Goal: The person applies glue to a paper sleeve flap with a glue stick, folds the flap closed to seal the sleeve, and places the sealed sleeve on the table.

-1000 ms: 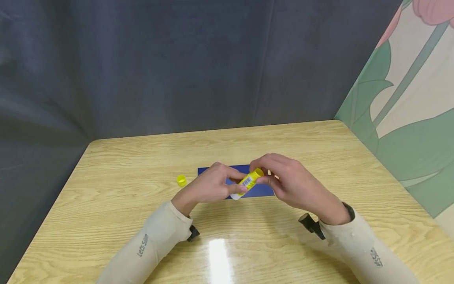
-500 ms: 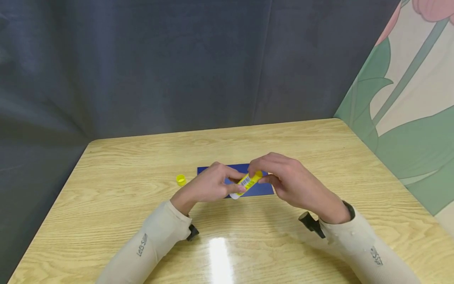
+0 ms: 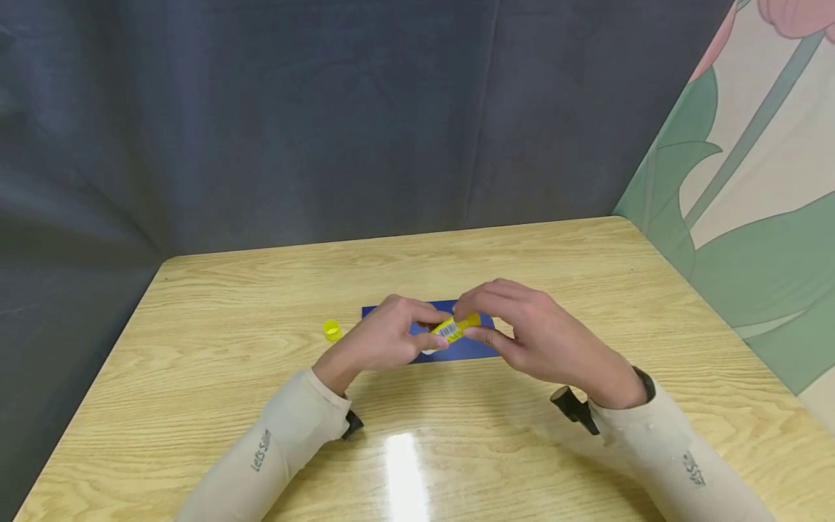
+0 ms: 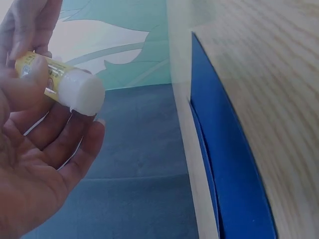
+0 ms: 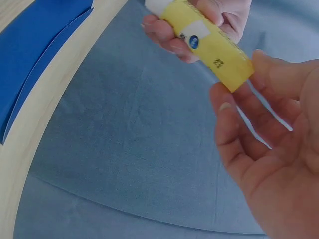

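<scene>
Between both hands is a yellow glue stick (image 3: pixel 450 331), uncapped and tilted, its white end toward the lower left in the head view. My left hand (image 3: pixel 388 335) pinches it near the white end with thumb and fingers. At the opposite, yellow end, the thumb and fingertips of my right hand (image 3: pixel 522 326) pinch the base, which shows clearly in the right wrist view. The white glue end (image 4: pixel 87 93) stands out past the fingers in the left wrist view. Beneath the hands lies blue folded paper (image 3: pixel 466 350), partly hidden by them; its layers part slightly at one edge (image 4: pixel 204 149).
A yellow cap (image 3: pixel 332 330) sits on the wooden table (image 3: pixel 261 312), left of the paper. A dark curtain (image 3: pixel 326 123) hangs behind the table. At the right stands a wall with a painted flower pattern (image 3: pixel 763 196).
The glue stick has tilted flatter, and the right fingers have shifted round its base. The left hand holds almost the same place. Cap and paper stay put.
</scene>
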{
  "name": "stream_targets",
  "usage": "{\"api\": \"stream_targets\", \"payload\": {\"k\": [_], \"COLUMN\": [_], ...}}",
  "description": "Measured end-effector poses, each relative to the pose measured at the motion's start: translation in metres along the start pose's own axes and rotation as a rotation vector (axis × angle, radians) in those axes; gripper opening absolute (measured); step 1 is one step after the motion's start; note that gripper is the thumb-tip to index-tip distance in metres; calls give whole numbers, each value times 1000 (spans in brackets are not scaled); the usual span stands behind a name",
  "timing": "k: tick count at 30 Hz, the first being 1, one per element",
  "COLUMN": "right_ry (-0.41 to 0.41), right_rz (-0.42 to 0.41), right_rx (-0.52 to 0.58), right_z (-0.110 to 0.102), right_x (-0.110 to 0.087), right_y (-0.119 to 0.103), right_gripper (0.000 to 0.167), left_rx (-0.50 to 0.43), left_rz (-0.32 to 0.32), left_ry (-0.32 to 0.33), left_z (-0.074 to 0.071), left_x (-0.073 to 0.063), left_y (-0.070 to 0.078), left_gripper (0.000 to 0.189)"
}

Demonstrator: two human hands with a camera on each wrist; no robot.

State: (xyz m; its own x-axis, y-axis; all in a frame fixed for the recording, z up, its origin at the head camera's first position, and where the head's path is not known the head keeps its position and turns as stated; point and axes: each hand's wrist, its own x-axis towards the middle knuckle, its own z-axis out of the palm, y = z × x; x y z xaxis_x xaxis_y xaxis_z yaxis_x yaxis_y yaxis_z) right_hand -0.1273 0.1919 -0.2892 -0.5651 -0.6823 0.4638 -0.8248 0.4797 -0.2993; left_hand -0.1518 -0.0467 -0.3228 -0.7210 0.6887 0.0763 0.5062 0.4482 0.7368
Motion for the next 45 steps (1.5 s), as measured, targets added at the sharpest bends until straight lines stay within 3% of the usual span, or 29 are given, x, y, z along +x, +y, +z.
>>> {"api": "stream_targets", "payload": {"k": [10, 14, 17, 21, 27, 35, 45], "right_ry": [-51, -103, -103, -70, -20, -31, -14], "right_rz": [221, 325, 353, 342, 298, 274, 103], "right_rx": [-147, -196, -212, -231, -225, -185, -116], "right_z": [4, 6, 7, 9, 11, 13, 15], "right_x": [0, -1, -1, -1, 0, 1, -1], "right_y": [-2, -2, -2, -2, -2, -4, 0], "right_gripper": [17, 22, 25, 28, 25, 15, 18], "left_rx": [70, 74, 80, 82, 57, 50, 54], "left_rz": [-53, -68, -78, -86, -68, -41, -23], "left_ry": [66, 91, 114, 140, 129, 106, 69], "left_z": [6, 8, 10, 10, 10, 7, 5], "left_x": [2, 3, 3, 3, 3, 2, 3], "left_y": [4, 8, 9, 10, 11, 10, 6], "left_gripper": [32, 30, 27, 26, 20, 20, 21]}}
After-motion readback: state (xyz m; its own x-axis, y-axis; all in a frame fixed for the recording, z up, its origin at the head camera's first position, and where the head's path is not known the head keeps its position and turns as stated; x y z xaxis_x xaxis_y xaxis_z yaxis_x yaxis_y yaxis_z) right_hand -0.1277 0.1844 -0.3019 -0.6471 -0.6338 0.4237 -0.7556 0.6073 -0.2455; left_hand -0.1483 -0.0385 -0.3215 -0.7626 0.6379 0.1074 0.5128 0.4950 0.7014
